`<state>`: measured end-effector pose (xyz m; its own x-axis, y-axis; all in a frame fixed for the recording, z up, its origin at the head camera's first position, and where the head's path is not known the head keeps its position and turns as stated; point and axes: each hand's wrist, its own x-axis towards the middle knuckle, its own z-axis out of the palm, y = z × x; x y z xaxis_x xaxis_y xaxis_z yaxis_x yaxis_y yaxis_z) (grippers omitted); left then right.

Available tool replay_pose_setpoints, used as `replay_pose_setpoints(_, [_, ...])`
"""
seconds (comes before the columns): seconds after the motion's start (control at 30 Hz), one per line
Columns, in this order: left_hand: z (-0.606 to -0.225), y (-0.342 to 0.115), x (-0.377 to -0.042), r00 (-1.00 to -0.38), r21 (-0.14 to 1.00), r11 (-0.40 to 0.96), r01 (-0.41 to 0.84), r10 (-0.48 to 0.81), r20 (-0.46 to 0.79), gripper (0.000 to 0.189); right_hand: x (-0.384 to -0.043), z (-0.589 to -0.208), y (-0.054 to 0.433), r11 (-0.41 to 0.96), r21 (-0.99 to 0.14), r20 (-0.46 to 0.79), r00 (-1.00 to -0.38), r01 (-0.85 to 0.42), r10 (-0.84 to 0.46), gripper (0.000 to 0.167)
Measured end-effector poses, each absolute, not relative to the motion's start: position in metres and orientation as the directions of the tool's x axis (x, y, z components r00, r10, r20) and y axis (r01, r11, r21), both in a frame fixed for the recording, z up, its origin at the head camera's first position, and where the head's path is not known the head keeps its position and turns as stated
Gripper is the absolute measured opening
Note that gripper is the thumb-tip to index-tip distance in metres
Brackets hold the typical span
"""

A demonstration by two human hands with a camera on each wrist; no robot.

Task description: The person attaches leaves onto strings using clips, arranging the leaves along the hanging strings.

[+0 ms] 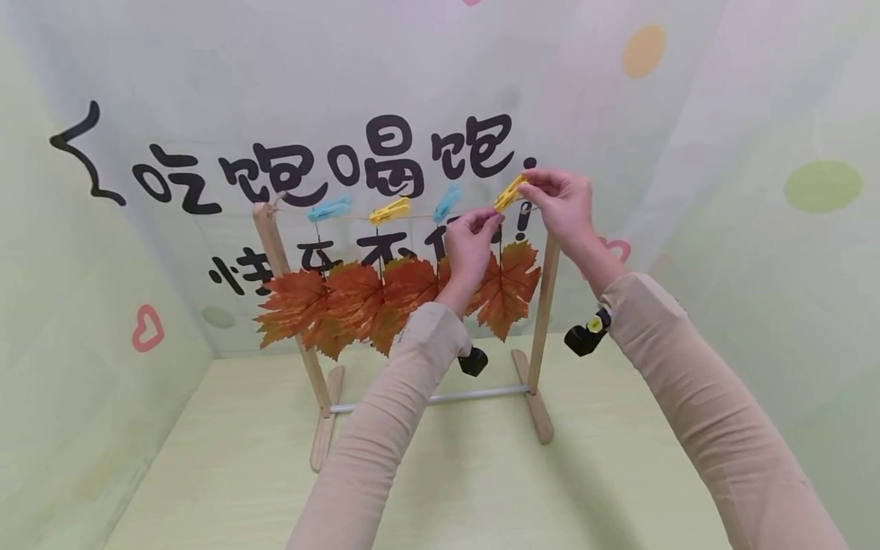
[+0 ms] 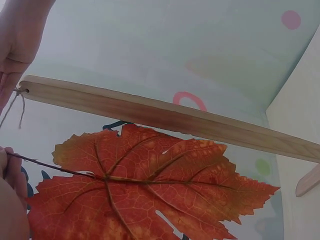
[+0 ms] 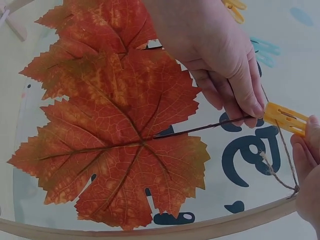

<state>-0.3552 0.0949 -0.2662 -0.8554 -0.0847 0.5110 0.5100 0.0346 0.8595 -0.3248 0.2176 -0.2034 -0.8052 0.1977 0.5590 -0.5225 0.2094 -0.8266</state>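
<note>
With its thumb and fingers, my right hand [image 1: 565, 205] pinches the handle end of a yellow clothespin [image 1: 510, 194] at the right part of a string [image 1: 357, 218]. My left hand [image 1: 470, 248] pinches the thin dark stem [image 3: 205, 126] of an orange-red maple leaf [image 1: 505, 286], right beside the clothespin's jaw end. That leaf hangs below the hands, its veins showing in the left wrist view. More such leaves [image 1: 357, 294] hang to the left, under a blue clothespin [image 1: 330, 208], a yellow clothespin [image 1: 390, 210] and another blue clothespin [image 1: 448, 203]. My left forearm covers part of the row.
The string runs between a left wooden post [image 1: 312, 374] and a right wooden post [image 1: 545, 313], tied on with knots. A pale crossbar [image 1: 481, 395] joins the stand's wooden feet [image 1: 539, 416] on the light table [image 1: 227, 458]. Behind stands a printed wall [image 1: 275, 69] with black characters.
</note>
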Motion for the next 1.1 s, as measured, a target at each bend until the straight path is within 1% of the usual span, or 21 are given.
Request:
replay_pose_setpoints(0.4, [-0.266, 0.091, -0.358, -0.87, 0.871, 0.016, 0.491, -0.043, 0.491, 0.018, -0.323, -0.204, 0.217, 0.207, -0.857, 0.508, -0.84, -0.472, 0.191, 0.031])
replay_pose_setpoints(0.73, [-0.267, 0.086, -0.359, -0.855, 0.856, 0.036, 0.516, -0.028, 0.517, 0.02, -0.32, -0.206, 0.218, 0.207, -0.869, 0.484, -0.858, -0.449, 0.171, 0.034])
replay_pose_setpoints(0.9, [-0.266, 0.082, -0.357, -0.856, 0.852, 0.108, 0.512, -0.012, 0.516, 0.021, -0.318, -0.206, 0.22, 0.22, -0.873, 0.474, -0.863, -0.436, 0.172, 0.038])
replay_pose_setpoints(1.1, [-0.267, 0.073, -0.354, -0.828, 0.804, 0.235, 0.547, 0.009, 0.561, 0.019, -0.315, -0.208, 0.227, 0.226, -0.862, 0.496, -0.846, -0.454, 0.193, 0.039])
